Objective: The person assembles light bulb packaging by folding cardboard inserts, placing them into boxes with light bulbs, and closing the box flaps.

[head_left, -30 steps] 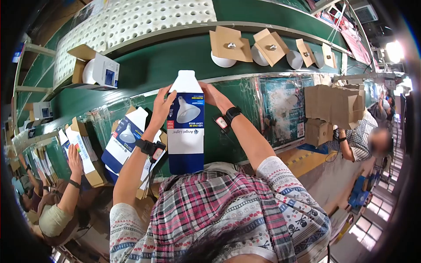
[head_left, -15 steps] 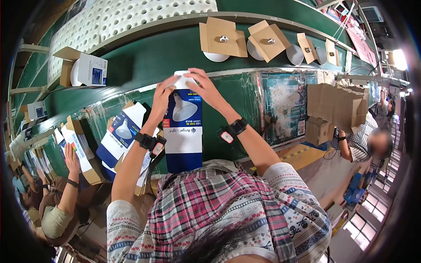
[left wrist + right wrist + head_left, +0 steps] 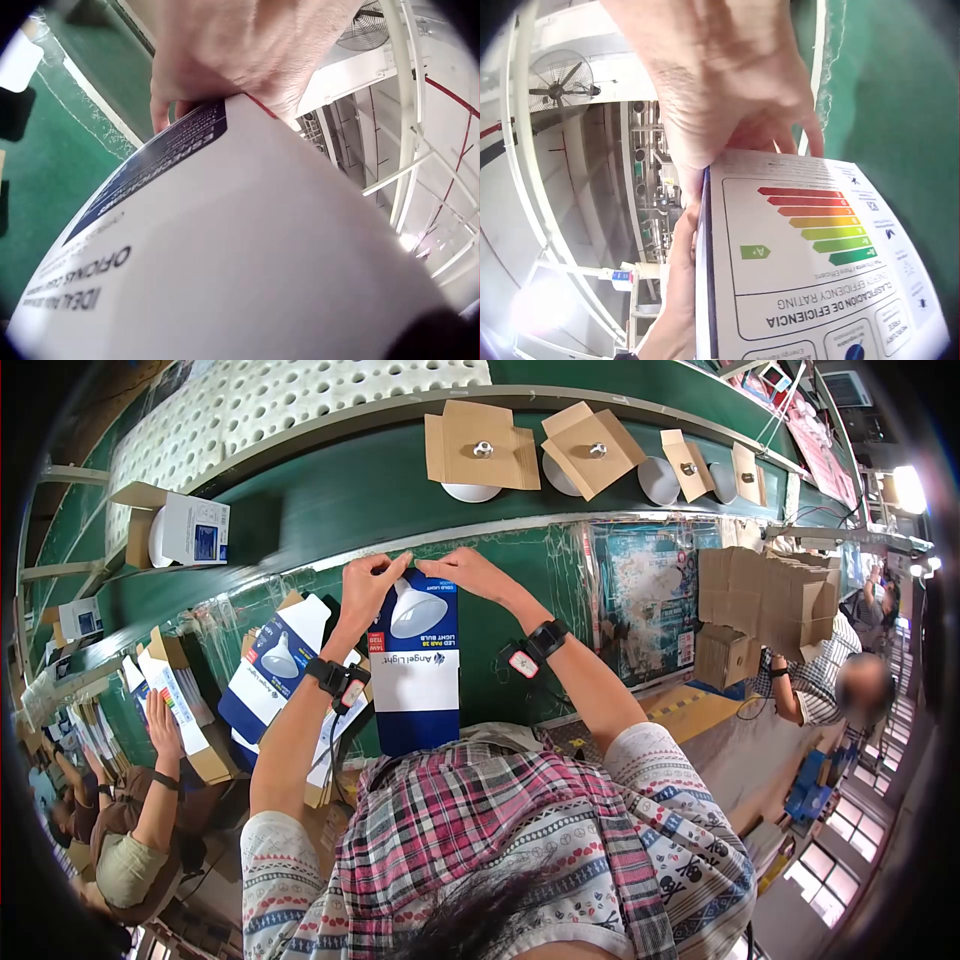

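Observation:
A blue and white light bulb box (image 3: 415, 680) stands in front of the person's body, its printed bulb picture facing up in the head view. The left hand (image 3: 368, 595) grips its far left corner, and the right hand (image 3: 482, 575) its far right corner. Thumbs and bent fingers of both come close together over the far end. The left wrist view shows a white side of the box (image 3: 247, 232) below the left hand (image 3: 225, 45). In the right wrist view, the side with a coloured energy chart (image 3: 810, 232) lies under the right hand (image 3: 735, 82). The far-end flap is hidden.
Flattened bulb boxes (image 3: 275, 670) lie at the left. On the green belt (image 3: 330, 490) sit an opened box with a bulb (image 3: 195, 532) and several bulbs with cardboard inserts (image 3: 484, 430). Brown cardboard (image 3: 755, 595) is stacked right. Another person's hand (image 3: 163, 725) rests on cartons.
The hands moved from the box's sides onto its far end. The white flap that stuck out there no longer shows. Bulbs and inserts on the belt shifted left.

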`<control>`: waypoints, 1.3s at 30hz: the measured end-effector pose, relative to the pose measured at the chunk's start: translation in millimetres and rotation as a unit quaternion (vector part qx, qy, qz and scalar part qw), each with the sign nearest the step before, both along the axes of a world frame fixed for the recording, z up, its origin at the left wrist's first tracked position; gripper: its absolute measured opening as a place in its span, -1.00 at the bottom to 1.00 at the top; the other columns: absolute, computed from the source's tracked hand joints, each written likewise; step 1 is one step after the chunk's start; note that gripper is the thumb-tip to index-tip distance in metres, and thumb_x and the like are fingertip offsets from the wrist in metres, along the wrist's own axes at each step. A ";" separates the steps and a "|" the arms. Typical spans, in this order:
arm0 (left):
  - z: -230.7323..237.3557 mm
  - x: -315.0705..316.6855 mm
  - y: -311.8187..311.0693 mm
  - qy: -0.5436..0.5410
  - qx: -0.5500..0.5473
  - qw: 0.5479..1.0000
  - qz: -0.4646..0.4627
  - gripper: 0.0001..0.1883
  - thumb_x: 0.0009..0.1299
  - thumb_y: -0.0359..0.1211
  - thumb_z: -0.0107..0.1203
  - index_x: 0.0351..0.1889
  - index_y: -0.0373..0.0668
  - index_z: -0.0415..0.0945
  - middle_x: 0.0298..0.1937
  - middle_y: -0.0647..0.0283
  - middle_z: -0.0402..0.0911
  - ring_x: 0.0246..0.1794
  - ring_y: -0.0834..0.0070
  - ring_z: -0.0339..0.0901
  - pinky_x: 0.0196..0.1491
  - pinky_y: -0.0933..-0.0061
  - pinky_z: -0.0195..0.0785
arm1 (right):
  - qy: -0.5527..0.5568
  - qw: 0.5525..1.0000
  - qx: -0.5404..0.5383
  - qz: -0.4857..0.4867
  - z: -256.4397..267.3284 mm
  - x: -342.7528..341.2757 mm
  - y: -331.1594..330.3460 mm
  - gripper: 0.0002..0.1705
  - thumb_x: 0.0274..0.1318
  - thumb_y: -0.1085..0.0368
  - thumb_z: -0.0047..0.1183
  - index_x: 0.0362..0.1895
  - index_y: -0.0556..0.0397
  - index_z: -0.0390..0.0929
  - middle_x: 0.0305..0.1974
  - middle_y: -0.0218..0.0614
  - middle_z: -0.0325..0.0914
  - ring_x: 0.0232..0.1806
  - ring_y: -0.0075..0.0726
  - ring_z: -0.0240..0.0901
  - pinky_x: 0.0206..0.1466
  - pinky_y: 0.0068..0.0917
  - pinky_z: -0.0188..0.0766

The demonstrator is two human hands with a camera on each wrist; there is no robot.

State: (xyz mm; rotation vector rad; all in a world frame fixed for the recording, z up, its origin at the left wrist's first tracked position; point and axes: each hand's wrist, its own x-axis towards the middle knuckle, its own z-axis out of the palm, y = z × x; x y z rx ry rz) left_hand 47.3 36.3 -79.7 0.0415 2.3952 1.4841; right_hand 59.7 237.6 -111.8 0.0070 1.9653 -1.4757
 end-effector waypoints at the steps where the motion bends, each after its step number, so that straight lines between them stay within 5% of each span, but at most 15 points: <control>1: -0.2 0.3 -0.1 0.007 0.000 1.000 0.001 -0.54 0.25 -0.13 0.18 -0.63 -0.40 0.47 -0.75 0.31 0.36 -0.69 0.68 0.18 -0.61 0.50 0.08 | -0.012 1.000 -0.016 -0.007 1.5 0.6 -1.3 -0.34 0.06 -0.23 0.01 -0.44 0.23 0.62 -0.58 -0.36 0.50 -0.47 -0.54 0.34 -0.39 -0.50 0.27; 7: -0.4 -2.2 -8.0 -0.016 -0.047 0.999 -0.015 -0.58 0.33 -0.15 0.08 -0.52 -0.40 0.48 -0.66 0.26 0.42 -0.60 0.64 0.27 -0.52 0.51 0.16 | 0.021 0.994 -0.097 -0.047 19.0 9.6 -9.0 -0.39 0.14 -0.15 -0.03 -0.25 0.24 0.60 -0.33 -0.30 0.59 -0.29 -0.47 0.40 -0.12 -0.51 0.31; 10: 1.7 7.7 -7.7 0.009 0.093 0.994 0.060 -0.63 0.38 -0.16 0.00 -0.28 -0.36 0.50 -0.42 0.18 0.54 -0.39 0.60 0.40 -0.32 0.54 0.27 | 0.037 0.997 -0.067 -0.019 31.2 10.9 0.2 -0.45 0.16 -0.08 -0.02 -0.15 0.23 0.57 -0.22 -0.26 0.59 -0.20 -0.47 0.40 -0.05 -0.53 0.29; 11: 4.3 10.1 -11.3 -0.009 0.072 0.997 0.036 -0.65 0.41 -0.17 -0.05 -0.09 -0.29 0.46 -0.20 0.18 0.55 -0.20 0.56 0.43 -0.11 0.54 0.28 | 0.039 0.996 -0.071 -0.041 32.6 13.4 7.1 -0.46 0.16 -0.06 -0.01 -0.14 0.23 0.57 -0.22 -0.26 0.59 -0.19 -0.47 0.41 -0.04 -0.53 0.29; 14: 15.2 26.6 -31.8 -0.004 0.097 0.993 0.069 -0.67 0.42 -0.19 -0.06 -0.07 -0.27 0.47 -0.19 0.23 0.55 -0.18 0.55 0.43 -0.03 0.52 0.24 | 0.040 0.991 -0.077 -0.102 28.4 18.5 11.1 -0.49 0.15 -0.02 0.01 -0.13 0.23 0.56 -0.20 -0.27 0.59 -0.16 -0.48 0.42 -0.03 -0.54 0.29; 20: 57.3 80.3 -68.7 -0.054 0.125 0.988 0.072 -0.75 0.45 -0.30 -0.13 -0.11 -0.26 0.48 -0.26 0.29 0.55 -0.27 0.60 0.44 -0.19 0.60 0.27 | -0.001 0.956 -0.103 -0.275 1.6 40.0 42.4 -0.46 0.17 -0.05 0.00 -0.05 0.20 0.54 -0.21 -0.34 0.58 -0.20 -0.56 0.39 -0.06 -0.55 0.27; 23: 87.3 104.6 -66.3 -0.096 0.118 0.987 0.060 -0.79 0.41 -0.39 -0.12 -0.09 -0.25 0.46 -0.27 0.33 0.55 -0.32 0.63 0.42 -0.24 0.62 0.28 | -0.110 0.910 -0.206 -0.343 -12.0 62.4 66.6 -0.41 0.18 -0.11 -0.03 0.00 0.17 0.48 -0.22 -0.33 0.56 -0.17 -0.54 0.43 -0.09 -0.47 0.35; 26: 118.3 117.8 -35.2 -0.076 0.123 0.989 0.000 -0.79 0.25 -0.53 -0.03 -0.14 -0.33 0.43 -0.46 0.27 0.51 -0.46 0.53 0.46 -0.33 0.57 0.32 | -0.161 0.872 -0.300 -0.351 -0.4 92.2 66.7 -0.40 0.24 -0.13 -0.15 0.04 0.16 0.42 -0.09 -0.26 0.52 -0.07 -0.39 0.47 0.00 -0.35 0.41; 28: 128.6 122.6 -10.2 0.085 0.042 0.988 -0.122 -0.67 0.09 -0.60 0.01 -0.12 -0.37 0.42 -0.31 0.07 0.53 -0.31 0.25 0.50 -0.21 0.35 0.37 | -0.197 0.821 -0.392 -0.365 1.3 107.8 51.7 -0.41 0.28 -0.11 -0.21 0.06 0.17 0.39 -0.03 -0.22 0.50 -0.04 -0.34 0.46 0.07 -0.32 0.38; 30: 109.4 120.4 8.9 0.278 -0.009 0.939 -0.203 -0.64 0.06 -0.61 0.01 -0.12 -0.36 0.42 -0.21 -0.03 0.52 -0.22 0.07 0.49 -0.15 0.24 0.37 | -0.214 0.786 -0.470 -0.339 -13.2 121.6 35.7 -0.41 0.32 -0.08 -0.30 0.12 0.17 0.32 0.04 -0.18 0.46 0.03 -0.26 0.43 0.14 -0.30 0.33; 33: 108.9 116.3 8.9 0.270 -0.085 0.923 -0.260 -0.67 0.07 -0.58 -0.04 -0.14 -0.34 0.43 -0.11 -0.11 0.47 -0.09 -0.07 0.39 -0.03 0.13 0.29 | -0.173 0.770 -0.514 -0.338 6.3 136.2 18.9 -0.39 0.35 -0.10 -0.41 0.24 0.09 0.19 0.16 -0.23 0.34 0.16 -0.25 0.31 0.25 -0.28 0.19; 36: 144.8 121.0 -23.8 0.257 -0.001 0.923 -0.288 -0.56 0.15 -0.48 0.06 0.05 -0.32 0.36 0.06 -0.06 0.39 0.12 0.04 0.31 0.18 0.18 0.16 | -0.143 0.766 -0.533 -0.328 4.0 137.2 9.6 -0.39 0.34 -0.13 -0.45 0.29 -0.04 0.13 0.22 -0.30 0.27 0.20 -0.25 0.25 0.28 -0.18 0.13; 37: 156.3 109.4 -23.3 -0.031 0.004 0.941 -0.338 -0.44 0.17 -0.40 0.11 0.17 -0.27 0.27 0.28 -0.05 0.18 0.33 0.02 0.07 0.32 0.16 -0.03 | -0.142 0.759 -0.532 -0.348 -0.8 135.0 3.9 -0.40 0.34 -0.13 -0.44 0.29 -0.05 0.14 0.22 -0.31 0.27 0.19 -0.26 0.25 0.27 -0.16 0.14; 39: 175.1 121.7 -24.0 0.031 -0.038 0.956 -0.288 -0.43 0.18 -0.39 0.12 0.19 -0.26 0.26 0.27 -0.03 0.19 0.32 0.01 0.07 0.34 0.15 -0.08 | -0.138 0.757 -0.530 -0.357 0.5 127.7 -10.1 -0.42 0.34 -0.12 -0.41 0.28 -0.09 0.15 0.21 -0.35 0.28 0.19 -0.28 0.25 0.26 -0.14 0.14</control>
